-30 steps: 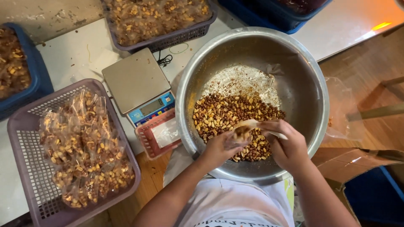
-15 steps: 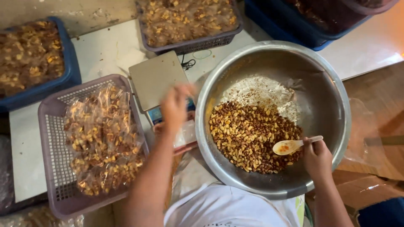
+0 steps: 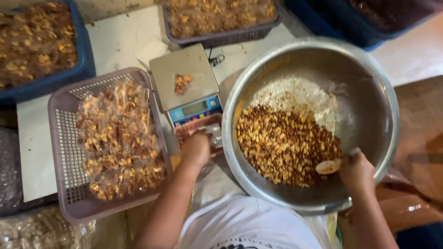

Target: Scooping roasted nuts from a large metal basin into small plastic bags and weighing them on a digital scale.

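Fingers (image 3: 353,161) around spoon (image 3: 328,166) over nuts (image 3: 286,143)

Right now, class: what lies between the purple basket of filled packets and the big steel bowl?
In the head view, a small kitchen scale with a little heap of snack mix on its plate, and the left hand, lie between the purple basket and the steel bowl.

A small snack-packing workroom: a weighing scale (image 3: 187,83), a steel mixing bowl (image 3: 369,92) and baskets of bagged nuts (image 3: 117,138) (many already filled) crowd the counter (image 3: 124,37).
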